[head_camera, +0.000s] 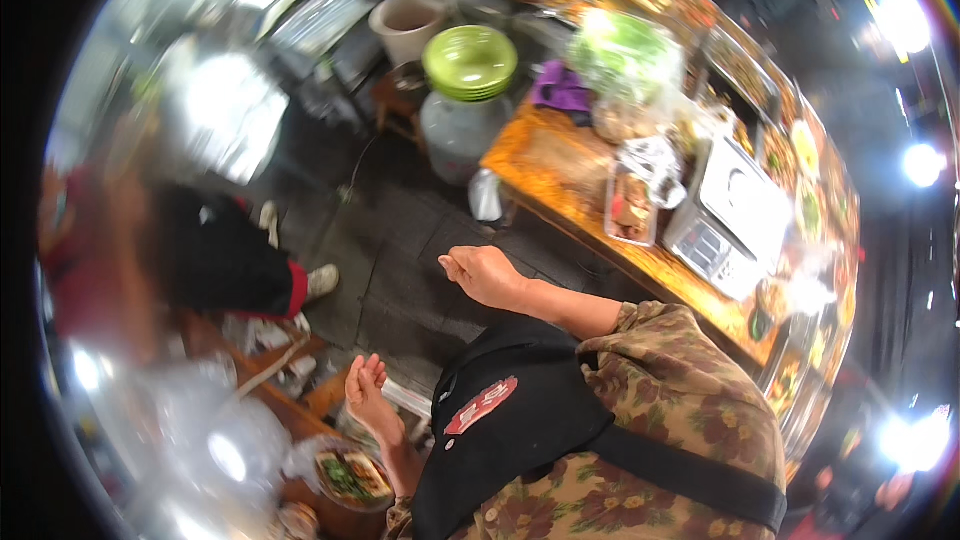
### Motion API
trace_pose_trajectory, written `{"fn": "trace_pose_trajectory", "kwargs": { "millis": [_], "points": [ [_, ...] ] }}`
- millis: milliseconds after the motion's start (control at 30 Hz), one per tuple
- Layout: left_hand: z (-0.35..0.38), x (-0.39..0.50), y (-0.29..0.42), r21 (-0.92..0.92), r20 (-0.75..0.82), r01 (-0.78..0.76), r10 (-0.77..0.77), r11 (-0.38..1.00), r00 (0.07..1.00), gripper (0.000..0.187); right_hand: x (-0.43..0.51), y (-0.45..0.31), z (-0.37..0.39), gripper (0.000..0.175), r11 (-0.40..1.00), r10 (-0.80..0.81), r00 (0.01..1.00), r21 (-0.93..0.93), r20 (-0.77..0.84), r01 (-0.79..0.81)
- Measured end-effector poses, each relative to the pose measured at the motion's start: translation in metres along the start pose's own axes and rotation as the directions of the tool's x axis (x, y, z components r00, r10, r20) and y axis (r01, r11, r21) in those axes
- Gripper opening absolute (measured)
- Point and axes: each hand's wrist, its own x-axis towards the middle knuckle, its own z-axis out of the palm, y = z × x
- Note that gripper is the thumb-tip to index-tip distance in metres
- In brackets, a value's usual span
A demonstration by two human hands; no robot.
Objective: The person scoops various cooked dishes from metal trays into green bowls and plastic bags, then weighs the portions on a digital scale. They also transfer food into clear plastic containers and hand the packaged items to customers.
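My right hand (pixel 484 275) hangs over the dark tiled floor, fingers curled into a loose fist with nothing visible in it. Left of the apron's (pixel 525 397) front, my left hand (pixel 369 390) is raised, its fingers half bent and a little apart, and I see nothing in it. Below that hand sits a bowl of food (pixel 352 472) with green herbs, lined with a plastic bag. Nearest my right arm is a wooden table (pixel 551 187). On it stand a digital scale (pixel 731 217) and a clear plastic box of food (pixel 631 206).
A co-worker (pixel 217 255) in a dark apron stands at left, partly blurred. Stacked green plates (pixel 470 60) rest on a large drum (pixel 461 135) beside the table. A bag of leafy greens (pixel 626 56) and a purple cloth (pixel 561 88) lie at the table's far end. Food trays (pixel 742 67) line the counter.
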Motion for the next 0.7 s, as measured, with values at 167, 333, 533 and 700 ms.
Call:
{"fn": "trace_pose_trajectory", "kwargs": {
  "millis": [167, 333, 533, 700],
  "points": [
    [0.155, 0.013, 0.033, 0.17, 0.378, -0.16, 0.086, 0.972, 0.922, 0.024, -0.028, 0.04, -0.119, 0.011, 1.0, -0.013, 0.945, 0.013, -0.325, 0.018],
    [0.283, -0.013, 0.06, 0.129, 0.732, -0.228, 0.062, 0.965, 0.678, 0.04, -0.09, 0.06, -0.219, 0.029, 0.96, 0.118, 0.797, -0.138, -0.593, -0.245],
    [0.393, -0.023, 0.03, 0.083, 0.935, -0.348, 0.048, 0.934, 0.352, 0.034, -0.195, 0.071, -0.247, 0.032, 0.863, 0.194, 0.366, -0.019, -0.91, -0.505],
    [0.474, -0.011, -0.003, -0.027, 0.942, -0.712, 0.257, 0.701, 0.217, 0.039, -0.27, 0.063, -0.227, 0.008, 0.735, 0.314, -0.048, 0.275, -0.948, -0.62]
  ]
}}
